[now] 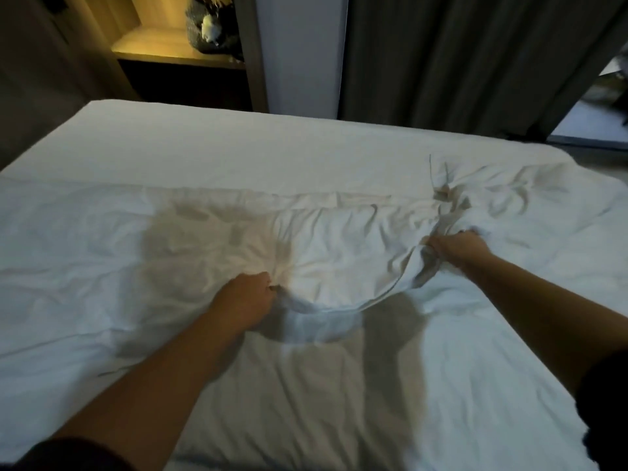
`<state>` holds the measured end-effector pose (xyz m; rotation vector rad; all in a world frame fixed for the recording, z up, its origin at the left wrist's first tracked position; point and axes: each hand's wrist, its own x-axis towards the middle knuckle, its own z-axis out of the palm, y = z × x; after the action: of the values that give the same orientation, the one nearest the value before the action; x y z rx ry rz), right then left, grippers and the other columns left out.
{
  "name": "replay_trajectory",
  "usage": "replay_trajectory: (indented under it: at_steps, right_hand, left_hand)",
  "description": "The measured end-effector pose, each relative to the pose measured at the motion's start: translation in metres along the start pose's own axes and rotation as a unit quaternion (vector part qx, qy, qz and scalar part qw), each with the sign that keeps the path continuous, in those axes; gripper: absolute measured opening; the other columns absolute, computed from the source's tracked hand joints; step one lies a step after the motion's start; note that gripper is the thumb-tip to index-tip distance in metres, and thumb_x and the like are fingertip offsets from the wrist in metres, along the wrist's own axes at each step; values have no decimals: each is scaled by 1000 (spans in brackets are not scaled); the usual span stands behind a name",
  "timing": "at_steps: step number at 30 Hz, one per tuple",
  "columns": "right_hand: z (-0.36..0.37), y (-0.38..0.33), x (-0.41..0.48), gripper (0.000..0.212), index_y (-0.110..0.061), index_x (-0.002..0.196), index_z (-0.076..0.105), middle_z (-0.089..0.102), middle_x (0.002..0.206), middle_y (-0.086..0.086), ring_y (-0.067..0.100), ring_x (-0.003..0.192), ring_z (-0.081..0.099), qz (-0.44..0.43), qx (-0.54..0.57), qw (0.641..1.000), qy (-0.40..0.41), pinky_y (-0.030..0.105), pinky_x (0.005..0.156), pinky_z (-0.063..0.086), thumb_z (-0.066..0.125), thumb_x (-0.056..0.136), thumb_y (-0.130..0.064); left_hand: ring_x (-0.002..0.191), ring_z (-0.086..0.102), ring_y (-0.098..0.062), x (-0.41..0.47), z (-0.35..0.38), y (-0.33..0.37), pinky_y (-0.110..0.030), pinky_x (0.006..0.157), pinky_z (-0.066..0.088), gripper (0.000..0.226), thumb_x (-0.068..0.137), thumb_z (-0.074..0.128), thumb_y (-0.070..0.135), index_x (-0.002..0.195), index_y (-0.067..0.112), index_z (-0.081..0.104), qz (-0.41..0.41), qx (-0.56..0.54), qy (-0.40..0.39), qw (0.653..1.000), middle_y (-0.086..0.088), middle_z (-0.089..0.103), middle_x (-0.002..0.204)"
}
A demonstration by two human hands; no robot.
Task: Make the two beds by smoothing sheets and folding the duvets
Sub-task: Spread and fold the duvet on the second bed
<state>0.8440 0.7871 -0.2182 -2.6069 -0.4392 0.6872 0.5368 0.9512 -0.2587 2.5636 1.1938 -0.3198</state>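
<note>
both hands gather the duvet [339, 253] edge on the bed [204, 144].
left hand [243, 297] and right hand [455, 248] each clench bunched fabric, apparently to lift a fold.

dim room | warm glow from shelf niche [176, 45] | arm shadows on duvet [339, 253] | soft, wide-angle edge bending

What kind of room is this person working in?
Likely a hotel bedroom: a bed, its white duvet gripped by the left hand and right hand, dark curtains behind, and a lit wooden shelf.
</note>
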Motion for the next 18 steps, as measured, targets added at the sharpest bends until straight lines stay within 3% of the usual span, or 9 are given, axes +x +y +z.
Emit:
replay_trajectory:
  at_steps: [1,3,6,8,10,12,15,18]
  right_hand:
    - [0,1,8,60,-2,144,40,44,147,18,35,132,44,-42,-79,996,8,43,112,34,51,98,-39]
    - [-1,-10,27,61,-6,144,42,44,146,17,34,132,44,-97,-180,979,13,43,111,35,46,98,-46]
    - [-3,-42,66,56,-11,136,49,52,135,16,34,120,52,-157,-253,954,22,48,104,41,39,97,-49]
    - [-6,-66,84,66,-20,151,24,31,154,13,36,136,36,-205,-234,946,92,51,116,25,33,96,-56]
    - [-16,-95,84,72,-21,156,8,12,161,13,38,146,14,-268,-194,928,170,54,118,7,29,98,-59]
    - [-37,-124,71,71,-14,156,11,13,161,18,40,147,11,-322,-152,906,230,55,118,5,33,100,-51]
    - [-77,-151,44,72,-5,154,13,16,159,21,37,147,13,-289,-30,923,253,50,121,5,36,101,-48]
    - [-95,-152,16,72,-5,154,12,17,159,19,35,147,14,-261,4,936,236,47,122,6,39,101,-47]
  left_hand:
    - [111,57,-34,2,4,1,-33,83,41,24,96,43,25,114,12,52,5,2,-28,1000,-19,60,121]
    - [118,53,-34,15,4,-5,-34,93,39,41,91,49,31,127,13,42,28,78,-61,995,-17,58,126]
    - [132,39,-38,53,-33,-20,-40,110,27,63,91,44,33,146,10,26,21,238,22,971,-22,44,142]
    - [134,35,-39,82,-79,-32,-43,114,21,65,94,31,32,149,2,17,5,264,113,958,-27,39,144]
    - [136,31,-41,105,-132,-51,-46,117,13,64,97,25,28,148,-7,10,-21,261,165,951,-30,38,143]
    - [131,35,-45,119,-173,-64,-53,116,9,63,92,14,22,143,-15,20,-9,260,238,936,-34,41,138]
    - [120,43,-45,108,-206,-68,-54,109,20,44,87,43,4,127,-15,39,1,197,281,939,-34,49,126]
    - [143,21,-30,86,-206,-73,-55,116,5,67,89,47,12,148,-2,19,5,250,261,932,-18,28,154]
